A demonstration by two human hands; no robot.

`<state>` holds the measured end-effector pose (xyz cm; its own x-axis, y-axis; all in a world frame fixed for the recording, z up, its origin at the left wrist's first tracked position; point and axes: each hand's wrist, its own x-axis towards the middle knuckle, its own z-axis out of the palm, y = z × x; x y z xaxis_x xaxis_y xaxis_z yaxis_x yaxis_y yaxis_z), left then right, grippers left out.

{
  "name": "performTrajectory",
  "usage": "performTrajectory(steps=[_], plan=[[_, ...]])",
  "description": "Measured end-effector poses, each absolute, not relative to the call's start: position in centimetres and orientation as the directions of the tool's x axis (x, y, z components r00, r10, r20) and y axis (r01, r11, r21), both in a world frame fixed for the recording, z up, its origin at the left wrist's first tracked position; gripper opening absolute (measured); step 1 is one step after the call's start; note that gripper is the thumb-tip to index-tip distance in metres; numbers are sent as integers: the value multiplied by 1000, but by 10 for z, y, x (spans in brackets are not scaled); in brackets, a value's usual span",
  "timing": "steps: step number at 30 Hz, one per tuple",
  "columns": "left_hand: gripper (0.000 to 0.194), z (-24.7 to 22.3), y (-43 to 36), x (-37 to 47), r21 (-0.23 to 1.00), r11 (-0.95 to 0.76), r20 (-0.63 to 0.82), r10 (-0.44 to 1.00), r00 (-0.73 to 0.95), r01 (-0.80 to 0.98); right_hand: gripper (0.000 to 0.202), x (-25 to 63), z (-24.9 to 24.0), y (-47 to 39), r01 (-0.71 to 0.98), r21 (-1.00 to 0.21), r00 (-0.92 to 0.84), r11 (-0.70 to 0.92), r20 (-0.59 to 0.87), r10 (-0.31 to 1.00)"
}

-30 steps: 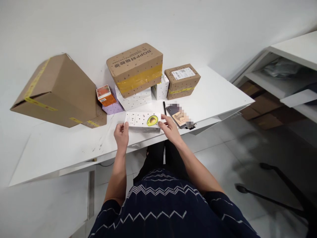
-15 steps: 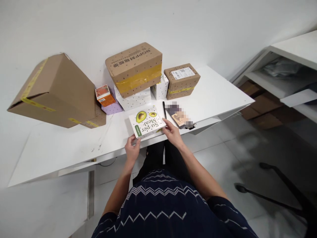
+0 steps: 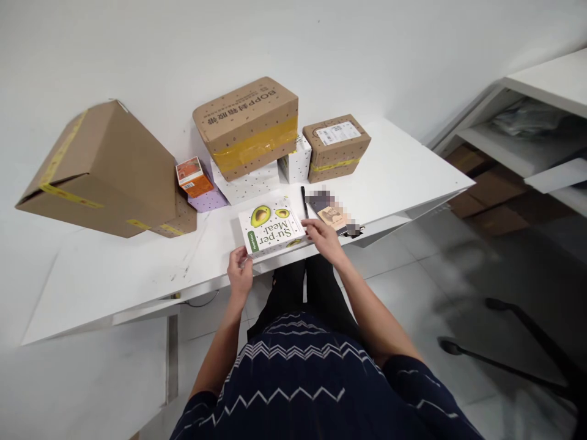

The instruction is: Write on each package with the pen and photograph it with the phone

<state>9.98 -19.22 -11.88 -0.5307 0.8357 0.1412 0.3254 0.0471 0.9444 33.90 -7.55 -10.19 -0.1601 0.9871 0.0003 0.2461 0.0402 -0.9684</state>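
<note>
The white box with green avocado pictures (image 3: 273, 226) lies flat by the front edge of the white surface (image 3: 105, 275), seemingly so I can reach it. My left hand (image 3: 240, 272) is half curled at its near left corner, my right hand (image 3: 323, 239) half curled at its right side, maybe to steady it. I can't tell if either grips.

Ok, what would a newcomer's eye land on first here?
Probably the big brown carton at the table's left end. Then the taped BOPP box perched on white packaging near the wall, and the avocado-print box between both hands at the front edge.
</note>
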Motion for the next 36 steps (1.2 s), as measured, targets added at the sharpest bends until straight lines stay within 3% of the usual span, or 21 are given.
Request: performTrajectory(steps=[2, 5, 7, 9, 13, 16, 18, 20, 23, 25, 28, 33, 36], plan=[[32, -114, -189, 99, 969, 23, 116, 838, -534, 247, 36, 338, -92, -52, 457, -888, -151, 56, -15, 988], [30, -103, -184, 101, 976, 2, 121, 828, -547, 219, 36, 328, -80, -18, 789, -614, -106, 7, -125, 986], [27, -95, -183, 104, 954, -19, 185, 820, -542, 298, 36, 317, -76, -5, 867, -497, -71, -33, -188, 980], [23, -87, -182, 109, 899, -74, 306, 812, -497, 432, 32, 309, -75, 1, 880, -474, -78, -34, -214, 974], [15, -76, -181, 116, 673, -236, 571, 768, -290, 701, 22, 307, -78, 1, 867, -498, -144, 22, -207, 968], [9, -72, -173, 121, 540, -297, 639, 753, -154, 787, 17, 318, -74, -2, 809, -587, -110, 15, -126, 986], [9, -68, -164, 125, 492, -318, 648, 755, -97, 810, 12, 324, -67, -5, 630, -776, -33, -30, -66, 997], [12, -65, -152, 130, 436, -332, 664, 746, -50, 837, 8, 324, -57, -8, 315, -949, 14, -29, -26, 1000], [19, -63, -134, 137, 387, -300, 674, 738, -45, 872, 10, 310, -44, -14, -70, -997, -17, 38, 39, 999], [23, -64, -124, 140, 395, -245, 638, 766, -73, 885, 11, 294, -41, -19, -181, -982, -49, 59, 68, 996], [25, -68, -118, 142, 360, -170, 581, 810, -78, 917, 16, 272, -47, -27, -152, -986, -78, 75, 88, 993], [25, -70, -120, 146, 266, -120, 555, 830, -50, 956, 20, 263, -61, -32, 157, -967, -84, 201, 190, 978], [25, -69, -121, 147, 231, -114, 557, 830, -35, 966, 20, 265, -62, -29, 236, -953, -75, 192, 180, 981]])
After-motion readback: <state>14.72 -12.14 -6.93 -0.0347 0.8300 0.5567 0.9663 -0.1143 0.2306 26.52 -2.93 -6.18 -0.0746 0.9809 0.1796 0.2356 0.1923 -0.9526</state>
